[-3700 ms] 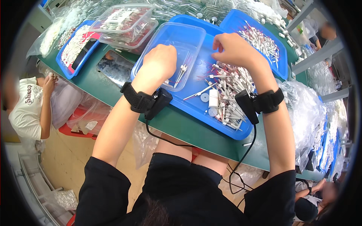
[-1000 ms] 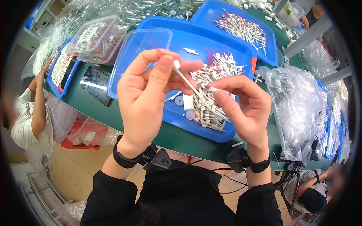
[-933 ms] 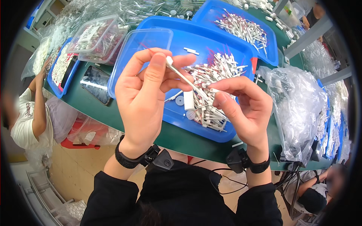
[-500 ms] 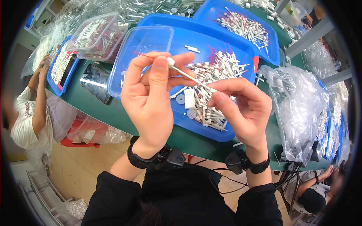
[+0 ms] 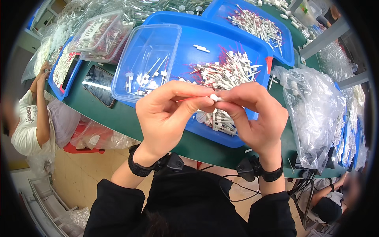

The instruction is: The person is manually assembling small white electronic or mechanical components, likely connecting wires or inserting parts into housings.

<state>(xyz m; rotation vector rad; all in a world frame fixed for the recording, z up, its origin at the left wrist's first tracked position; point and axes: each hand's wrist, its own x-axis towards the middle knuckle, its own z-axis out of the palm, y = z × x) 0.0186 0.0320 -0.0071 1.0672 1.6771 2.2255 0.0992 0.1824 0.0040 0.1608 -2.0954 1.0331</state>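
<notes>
A clear plastic tub (image 5: 148,59) with a few loose white pieces sits beyond the fingers, within easy reach on the blue tray (image 5: 221,43). The left hand (image 5: 167,114) is raised, palm inward, thumb and forefinger pinched on a thin reddish stem. The small white tip (image 5: 213,97) lies between both hands' fingertips. The right hand (image 5: 256,118) mirrors it, fingers closed on that tip, above a pile of white-and-red sticks (image 5: 225,73).

Left hand (image 5: 167,114) and right hand (image 5: 254,114), fingertips pinched (touching).
</notes>
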